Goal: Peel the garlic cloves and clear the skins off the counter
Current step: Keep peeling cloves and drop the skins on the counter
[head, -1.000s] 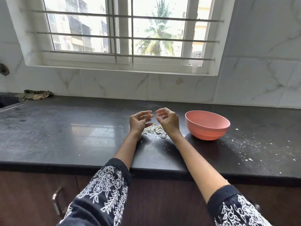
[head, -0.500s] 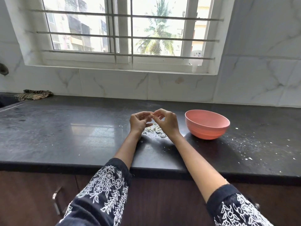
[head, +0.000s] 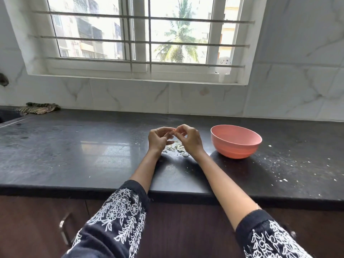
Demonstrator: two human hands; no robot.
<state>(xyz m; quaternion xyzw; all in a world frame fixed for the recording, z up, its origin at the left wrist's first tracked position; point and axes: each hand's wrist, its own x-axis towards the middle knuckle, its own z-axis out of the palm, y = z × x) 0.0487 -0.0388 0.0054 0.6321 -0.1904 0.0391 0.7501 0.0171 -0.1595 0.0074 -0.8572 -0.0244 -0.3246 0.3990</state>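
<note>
Where skins lie, pink bowl beside.

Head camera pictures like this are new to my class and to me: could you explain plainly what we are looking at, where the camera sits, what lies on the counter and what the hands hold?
There is no machine here. A person wears a wide-angle camera on the head, looking forward and down, so you see their own two arms reaching out. The left hand and the right hand meet above a dark counter, fingertips pinched together on something small. It is most likely a garlic clove, but it is too small to make out. Just under the hands lies a little pile of garlic skins. To the right stands a pink bowl; what is inside it cannot be seen. White flecks are scattered further right. A striped cloth lies at the far left, below a barred window.
</note>
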